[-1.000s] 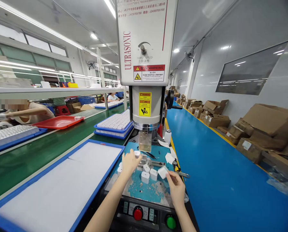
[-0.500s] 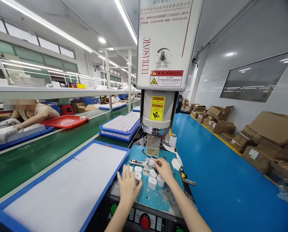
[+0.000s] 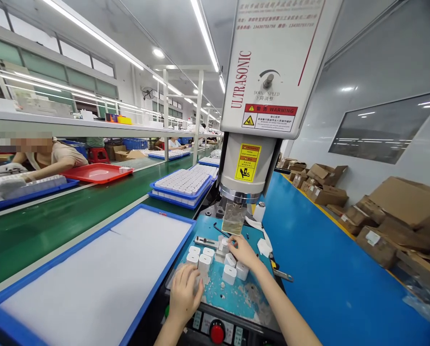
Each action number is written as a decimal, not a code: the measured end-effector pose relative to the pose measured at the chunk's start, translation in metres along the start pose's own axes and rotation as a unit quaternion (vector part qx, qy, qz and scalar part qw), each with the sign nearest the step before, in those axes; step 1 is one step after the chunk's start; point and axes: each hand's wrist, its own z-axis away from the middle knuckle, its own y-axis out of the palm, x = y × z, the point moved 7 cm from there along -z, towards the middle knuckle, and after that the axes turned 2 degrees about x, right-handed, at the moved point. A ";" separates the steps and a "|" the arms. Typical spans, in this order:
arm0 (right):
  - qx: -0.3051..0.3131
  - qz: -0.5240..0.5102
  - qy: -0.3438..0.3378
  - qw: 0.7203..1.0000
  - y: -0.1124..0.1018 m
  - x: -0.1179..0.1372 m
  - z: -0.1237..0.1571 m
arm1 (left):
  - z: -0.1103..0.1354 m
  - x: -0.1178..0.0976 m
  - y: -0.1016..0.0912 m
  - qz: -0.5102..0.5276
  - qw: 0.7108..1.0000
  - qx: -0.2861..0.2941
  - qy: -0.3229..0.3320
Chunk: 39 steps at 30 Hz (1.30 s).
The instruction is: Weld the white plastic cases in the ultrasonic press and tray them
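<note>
My right hand (image 3: 244, 252) reaches under the press head, fingers pinched on a white charger housing (image 3: 225, 244) in the metal fixture (image 3: 209, 242). Its fingertips partly cover that housing. My left hand (image 3: 185, 290) is over the near left of the blue work plate (image 3: 215, 300), fingers curved and thumb apart, with nothing visible in it. Just beyond its fingertips stands a group of white housings (image 3: 204, 262) with small slots on top. More housings (image 3: 229, 274) stand close to my right wrist. Above the fixture hangs the clear-looking block of the press head (image 3: 233, 218).
The ultrasonic press (image 3: 263, 113) rises ahead. At left lies a blue-rimmed tray (image 3: 92, 245) lined with white. Stacked trays of housings (image 3: 182, 185) sit on the green belt (image 3: 74, 216). A person (image 3: 56, 158) works across it. A red button (image 3: 217, 331) is at the front.
My left hand has drawn back toward me from the left group of housings, which now shows fully. My right hand stays at the fixture. The view has shifted and tilted slightly.
</note>
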 end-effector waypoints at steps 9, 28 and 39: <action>-0.235 0.107 -0.124 0.958 -0.008 0.006 0.171 | 0.037 0.020 -0.011 0.059 0.998 0.011 0.027; -0.046 -0.017 0.003 0.999 -0.006 -0.037 0.100 | 0.009 -0.006 -0.015 0.105 0.992 0.036 0.057; -0.075 -0.103 0.002 0.992 0.000 -0.049 0.105 | -0.078 -0.023 0.037 -0.011 0.985 0.163 -0.053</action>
